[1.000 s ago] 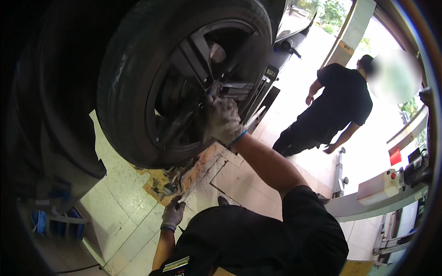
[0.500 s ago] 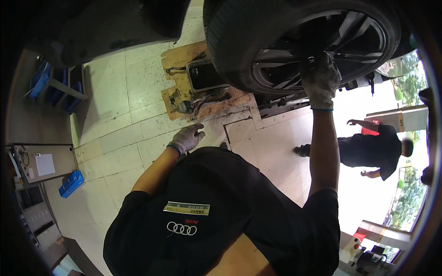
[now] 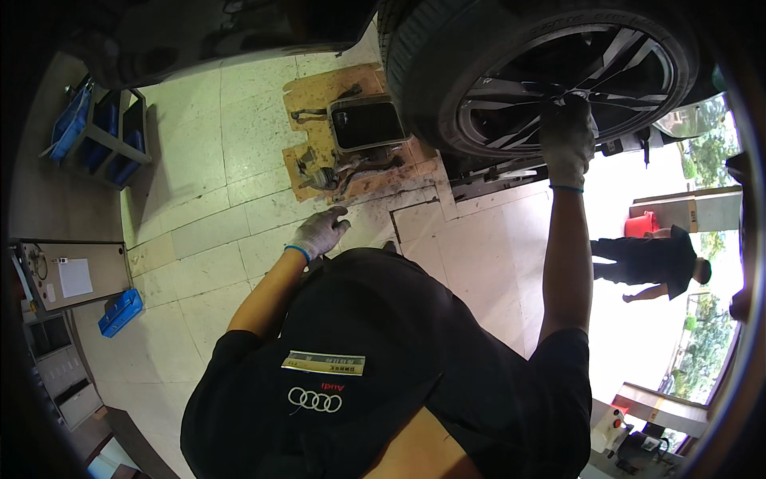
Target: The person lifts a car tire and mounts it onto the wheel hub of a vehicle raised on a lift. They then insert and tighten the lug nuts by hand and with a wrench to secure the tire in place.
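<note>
My right hand (image 3: 568, 148), in a pale grey work glove, reaches up to the centre of a car wheel (image 3: 523, 137) with dark tyre and split spokes. Its fingers look closed at the hub, between the spokes, but the fingertips and whatever they hold are hidden. Lower down on the left, my left hand (image 3: 319, 231), gloved alike, hangs over the tiled floor with thumb apart from the fingers and nothing in it. Beyond it lies a stained cardboard sheet (image 3: 307, 84) bearing a dark rectangular tray (image 3: 369, 125) and several greasy metal car parts (image 3: 319, 177).
Dark car bodywork (image 3: 215, 40) overhangs the upper left. Farther left stand a rack with blue bins (image 3: 120, 148), a blue box (image 3: 121, 313) and a cabinet (image 3: 76, 275). At right, another person (image 3: 650, 259) is near a red bucket (image 3: 640, 224).
The view has shifted slightly, with the wheel now farther right. My right hand stays at the wheel's centre. The other person has turned and moved a little. My left hand remains free.
</note>
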Action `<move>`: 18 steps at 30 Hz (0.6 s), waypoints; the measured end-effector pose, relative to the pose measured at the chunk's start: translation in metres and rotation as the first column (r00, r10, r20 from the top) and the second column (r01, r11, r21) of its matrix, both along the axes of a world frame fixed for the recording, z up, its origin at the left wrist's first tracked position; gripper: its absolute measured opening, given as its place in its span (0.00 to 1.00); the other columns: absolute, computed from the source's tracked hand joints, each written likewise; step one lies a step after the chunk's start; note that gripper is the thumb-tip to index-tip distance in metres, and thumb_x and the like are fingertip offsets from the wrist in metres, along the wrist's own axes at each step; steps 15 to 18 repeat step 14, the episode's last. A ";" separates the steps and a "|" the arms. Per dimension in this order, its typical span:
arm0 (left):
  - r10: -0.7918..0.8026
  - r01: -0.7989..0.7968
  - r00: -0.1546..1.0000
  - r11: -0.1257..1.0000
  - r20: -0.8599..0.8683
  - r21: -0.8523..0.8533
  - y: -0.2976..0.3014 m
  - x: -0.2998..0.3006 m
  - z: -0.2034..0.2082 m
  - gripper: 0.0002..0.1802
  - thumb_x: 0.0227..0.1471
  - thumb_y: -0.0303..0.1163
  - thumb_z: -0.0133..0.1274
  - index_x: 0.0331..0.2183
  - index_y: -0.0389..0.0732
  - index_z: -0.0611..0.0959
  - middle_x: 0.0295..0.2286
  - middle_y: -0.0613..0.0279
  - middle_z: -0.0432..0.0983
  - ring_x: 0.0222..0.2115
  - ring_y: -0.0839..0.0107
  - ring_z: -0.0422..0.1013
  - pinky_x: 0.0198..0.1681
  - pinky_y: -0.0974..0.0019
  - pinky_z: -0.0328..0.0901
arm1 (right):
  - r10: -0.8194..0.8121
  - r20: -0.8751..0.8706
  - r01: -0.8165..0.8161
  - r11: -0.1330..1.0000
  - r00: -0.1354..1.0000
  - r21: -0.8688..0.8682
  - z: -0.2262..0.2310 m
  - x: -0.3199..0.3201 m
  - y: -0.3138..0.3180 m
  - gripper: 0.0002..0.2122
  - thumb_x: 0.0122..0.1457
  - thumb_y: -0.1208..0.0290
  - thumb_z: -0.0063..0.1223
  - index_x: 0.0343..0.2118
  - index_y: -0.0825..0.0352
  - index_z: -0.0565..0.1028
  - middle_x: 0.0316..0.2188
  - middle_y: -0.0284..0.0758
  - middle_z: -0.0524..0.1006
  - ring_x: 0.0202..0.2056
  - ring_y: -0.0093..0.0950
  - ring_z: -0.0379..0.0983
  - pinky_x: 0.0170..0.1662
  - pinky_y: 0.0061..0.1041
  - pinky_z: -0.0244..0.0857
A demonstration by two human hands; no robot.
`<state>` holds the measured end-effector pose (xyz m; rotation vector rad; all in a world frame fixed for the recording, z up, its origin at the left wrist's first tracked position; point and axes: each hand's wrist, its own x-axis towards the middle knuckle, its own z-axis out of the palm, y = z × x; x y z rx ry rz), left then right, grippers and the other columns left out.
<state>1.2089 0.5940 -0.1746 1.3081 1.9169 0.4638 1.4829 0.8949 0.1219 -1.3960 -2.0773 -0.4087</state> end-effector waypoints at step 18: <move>0.008 -0.007 1.000 0.998 0.018 -0.062 -0.025 -0.017 -0.007 0.29 0.63 0.50 0.50 0.60 0.46 0.74 0.48 0.47 0.81 0.50 0.50 0.76 0.56 0.53 0.69 | 0.372 0.161 -0.356 0.927 0.914 -0.122 -0.008 0.000 0.025 0.14 0.66 0.62 0.54 0.49 0.63 0.77 0.43 0.47 0.80 0.44 0.46 0.79 0.46 0.41 0.75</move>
